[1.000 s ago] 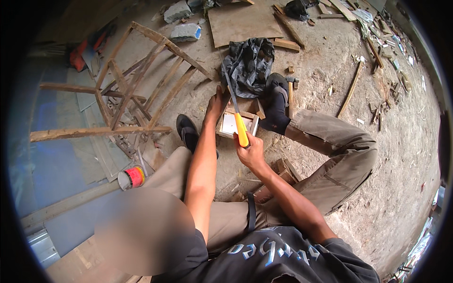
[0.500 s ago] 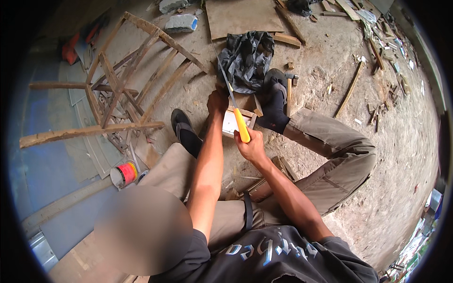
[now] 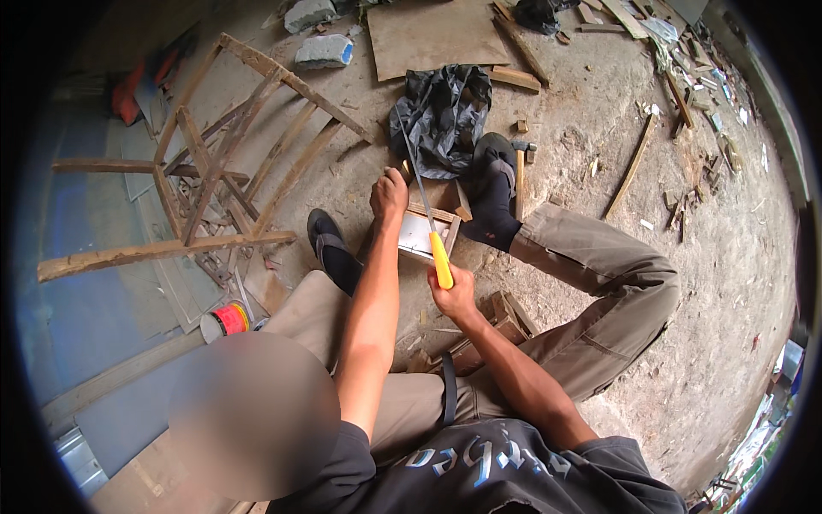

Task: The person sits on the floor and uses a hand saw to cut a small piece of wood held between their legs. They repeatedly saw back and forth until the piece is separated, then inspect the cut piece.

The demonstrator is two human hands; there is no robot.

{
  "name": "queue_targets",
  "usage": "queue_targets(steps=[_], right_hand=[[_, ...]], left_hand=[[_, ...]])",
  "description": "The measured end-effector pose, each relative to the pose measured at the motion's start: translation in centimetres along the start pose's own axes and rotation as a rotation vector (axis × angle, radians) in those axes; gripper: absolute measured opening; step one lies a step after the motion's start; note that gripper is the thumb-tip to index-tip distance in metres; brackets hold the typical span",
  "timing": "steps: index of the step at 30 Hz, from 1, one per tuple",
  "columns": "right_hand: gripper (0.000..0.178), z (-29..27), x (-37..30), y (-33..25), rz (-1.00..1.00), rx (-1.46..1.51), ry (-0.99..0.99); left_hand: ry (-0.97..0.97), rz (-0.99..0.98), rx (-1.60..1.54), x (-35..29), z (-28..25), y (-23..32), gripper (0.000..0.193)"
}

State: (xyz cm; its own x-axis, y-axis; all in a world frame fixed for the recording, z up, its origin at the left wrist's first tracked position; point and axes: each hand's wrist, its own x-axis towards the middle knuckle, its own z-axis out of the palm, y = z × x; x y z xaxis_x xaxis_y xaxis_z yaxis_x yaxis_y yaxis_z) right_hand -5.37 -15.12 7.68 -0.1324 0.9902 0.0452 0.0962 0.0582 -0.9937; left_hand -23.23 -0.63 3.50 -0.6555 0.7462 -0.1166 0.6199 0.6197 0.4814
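My right hand (image 3: 454, 289) grips the yellow handle (image 3: 441, 260) of a hand saw. Its long thin blade (image 3: 419, 183) points away from me, past the left hand and over a black plastic bag. My left hand (image 3: 390, 195) is closed around a small wood piece (image 3: 406, 170), whose pale end shows beside the blade; the rest is hidden by the fingers. Between my feet, below the blade, lies a small wooden frame (image 3: 452, 231) with a white panel (image 3: 414, 231) inside. Whether the blade touches the wood piece is hard to make out.
The crumpled black plastic bag (image 3: 443, 120) lies beyond my hands. By my right foot is a hammer (image 3: 520, 182). A wooden stool-like frame (image 3: 231, 150) lies at the left, near a red-labelled can (image 3: 227, 320). Wood scraps (image 3: 629, 167) and a flat board (image 3: 432, 36) lie around.
The saw and my right hand have drawn back toward me. My left hand has turned slightly, and the pale end of the wood piece now shows. The whole view has shifted a little.
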Motion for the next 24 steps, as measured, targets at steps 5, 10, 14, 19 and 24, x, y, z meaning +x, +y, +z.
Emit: queue_targets(steps=[5,10,14,19,24], right_hand=[[0.015,-1.9,4.1,-0.6,0.101,-0.103,0.008],[0.018,-6.5,10.1,-0.8,-0.047,-0.363,0.015],[0.017,-12.1,13.9,0.9,-0.162,-0.683,0.068],[0.016,-17.7,18.3,5.6,-0.150,-0.958,0.126],[0.017,-18.4,18.7,10.8,-0.037,-1.395,0.194]], left_hand=[[-0.074,0.052,-0.125,-1.0,-0.7,-0.4,0.064],[0.056,0.334,-0.204,-1.9,-1.5,-0.2,0.062],[-0.046,0.182,-0.065,-1.8,-2.2,1.8,0.056],[-0.121,0.198,-0.147,-1.8,-2.4,1.2,0.059],[-0.131,0.385,-0.106,-3.4,-2.1,-2.1,0.052]])
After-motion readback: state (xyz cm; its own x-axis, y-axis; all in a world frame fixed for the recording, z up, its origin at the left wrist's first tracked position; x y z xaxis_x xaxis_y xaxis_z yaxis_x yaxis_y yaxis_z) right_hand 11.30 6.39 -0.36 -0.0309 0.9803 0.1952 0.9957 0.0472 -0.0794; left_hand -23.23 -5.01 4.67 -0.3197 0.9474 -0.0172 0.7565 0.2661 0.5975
